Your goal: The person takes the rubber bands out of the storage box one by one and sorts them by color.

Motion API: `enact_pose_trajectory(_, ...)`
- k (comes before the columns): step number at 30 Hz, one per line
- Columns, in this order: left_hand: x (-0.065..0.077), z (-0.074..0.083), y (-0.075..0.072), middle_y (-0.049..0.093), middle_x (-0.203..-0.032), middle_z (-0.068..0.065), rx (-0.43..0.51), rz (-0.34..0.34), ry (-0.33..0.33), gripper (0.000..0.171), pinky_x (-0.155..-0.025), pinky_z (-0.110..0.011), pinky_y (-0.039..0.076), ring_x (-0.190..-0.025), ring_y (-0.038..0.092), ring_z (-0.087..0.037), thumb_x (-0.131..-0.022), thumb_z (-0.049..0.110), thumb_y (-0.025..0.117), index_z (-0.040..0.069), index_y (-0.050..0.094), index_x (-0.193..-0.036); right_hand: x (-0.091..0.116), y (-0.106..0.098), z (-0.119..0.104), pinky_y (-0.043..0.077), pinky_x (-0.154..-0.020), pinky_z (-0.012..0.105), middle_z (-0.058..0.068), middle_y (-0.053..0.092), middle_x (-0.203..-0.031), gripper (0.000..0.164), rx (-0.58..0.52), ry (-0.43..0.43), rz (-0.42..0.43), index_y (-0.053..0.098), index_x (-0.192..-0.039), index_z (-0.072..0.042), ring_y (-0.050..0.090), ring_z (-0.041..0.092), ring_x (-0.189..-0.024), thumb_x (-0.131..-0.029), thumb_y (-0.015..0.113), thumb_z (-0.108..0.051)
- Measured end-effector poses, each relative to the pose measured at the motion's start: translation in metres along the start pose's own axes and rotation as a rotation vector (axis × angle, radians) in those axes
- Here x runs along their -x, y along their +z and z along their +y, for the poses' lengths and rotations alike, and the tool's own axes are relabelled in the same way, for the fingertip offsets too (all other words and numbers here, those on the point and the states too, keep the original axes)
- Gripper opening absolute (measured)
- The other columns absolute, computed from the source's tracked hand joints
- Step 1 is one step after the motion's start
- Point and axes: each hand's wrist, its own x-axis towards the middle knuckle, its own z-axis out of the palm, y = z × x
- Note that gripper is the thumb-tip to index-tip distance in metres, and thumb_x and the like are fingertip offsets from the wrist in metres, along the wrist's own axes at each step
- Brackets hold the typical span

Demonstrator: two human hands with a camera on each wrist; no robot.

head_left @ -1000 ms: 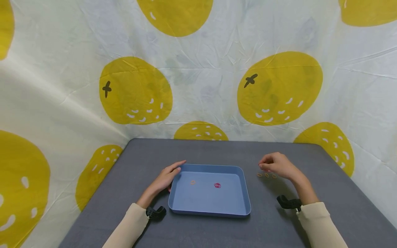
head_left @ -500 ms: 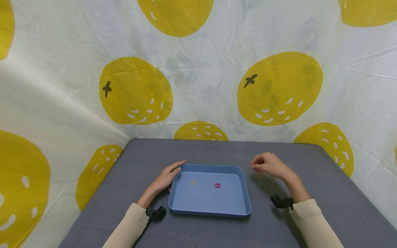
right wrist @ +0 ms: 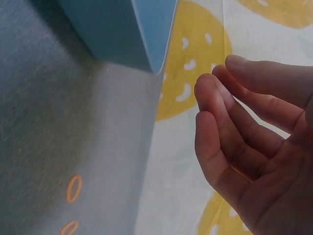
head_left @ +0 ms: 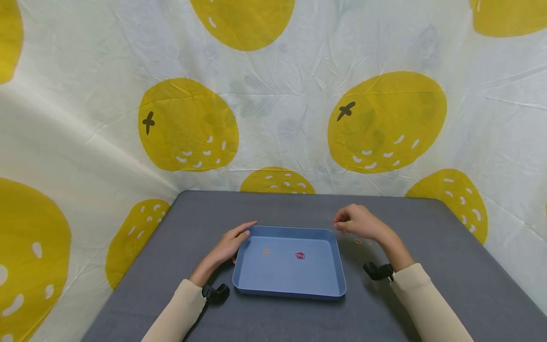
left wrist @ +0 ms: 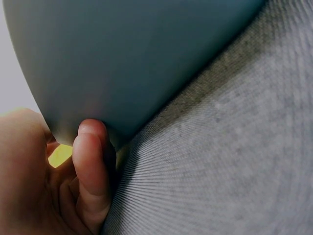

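Orange bands (head_left: 358,242) lie on the table (head_left: 265,320), just below the raised right hand (head_left: 359,222), rightward of its fingertips. We see these drawn narrow near the far right corner of the tray (head_left: 290,281); whether they pinch anything, we cannot tell. Left hand (head_left: 227,244) grips the tray's left side, we judge to steady it.
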Motion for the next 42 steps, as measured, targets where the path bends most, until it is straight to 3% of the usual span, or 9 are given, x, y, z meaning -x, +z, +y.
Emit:
enact_pose_trajectory(9,0.001,0.0,0.0,0.055,-0.149,-0.017,0.005,0.016,0.01,0.042,-0.041,-0.037,0.049,-0.039,0.049,-0.019,-0.111,0.035,0.046,0.035,0.05,-0.154,-0.015,0.005,-0.02,0.049,-0.062,0.029,0.003,0.068,-0.07,0.009,0.01,-0.041,-0.022,0.077,-0.091,-0.005,0.058,0.013,-0.063,-0.096,0.07,-0.01)
enact_pose_trajectory(16,0.0,0.0,0.001,0.056,-0.147,-0.018,0.012,0.019,0.006,0.042,-0.04,-0.037,0.049,-0.039,0.049,-0.019,-0.111,0.035,0.047,0.036,0.05,-0.153,-0.025,0.012,-0.03,0.055,-0.066,0.03,0.011,0.075,-0.084,0.012,0.007,-0.057,-0.051,0.078,-0.097,-0.002,0.065,0.015,-0.068,-0.097,0.07,-0.011)
enact_pose_trajectory(23,0.0,0.0,0.002,0.055,-0.148,-0.019,0.005,0.007,0.009,0.043,-0.04,-0.037,0.05,-0.038,0.049,-0.019,-0.111,0.036,0.047,0.036,0.049,-0.154,-0.032,0.021,-0.038,0.059,-0.068,0.03,0.014,0.077,-0.092,0.014,-0.035,-0.076,-0.088,0.078,-0.098,-0.001,0.074,0.031,-0.078,-0.098,0.07,-0.012)
enact_pose_trajectory(33,0.001,-0.001,0.001,0.055,-0.15,-0.016,-0.002,0.025,0.002,0.042,-0.04,-0.036,0.05,-0.038,0.05,-0.02,-0.111,0.036,0.047,0.038,0.05,-0.152,-0.041,0.034,-0.047,0.058,-0.068,0.028,0.006,0.077,-0.087,0.011,-0.034,-0.105,-0.119,0.078,-0.097,-0.005,0.072,0.022,-0.074,-0.097,0.071,-0.013)
enact_pose_trajectory(39,0.002,-0.001,0.001,0.052,-0.153,-0.015,-0.014,0.031,0.006,0.041,-0.04,-0.039,0.051,-0.039,0.051,-0.02,-0.111,0.037,0.047,0.039,0.05,-0.152,-0.044,0.041,-0.052,0.056,-0.066,0.027,0.005,0.076,-0.086,0.01,-0.035,-0.112,-0.122,0.078,-0.095,-0.005,0.072,0.029,-0.074,-0.097,0.071,-0.013)
enact_pose_trajectory(42,0.001,-0.001,0.001,0.051,-0.155,-0.014,-0.025,0.027,0.005,0.042,-0.041,-0.039,0.052,-0.039,0.052,-0.019,-0.111,0.038,0.047,0.04,0.05,-0.152,-0.044,0.044,-0.053,0.056,-0.065,0.026,0.004,0.076,-0.086,0.01,-0.036,-0.115,-0.121,0.078,-0.095,-0.006,0.07,0.022,-0.071,-0.097,0.071,-0.012)
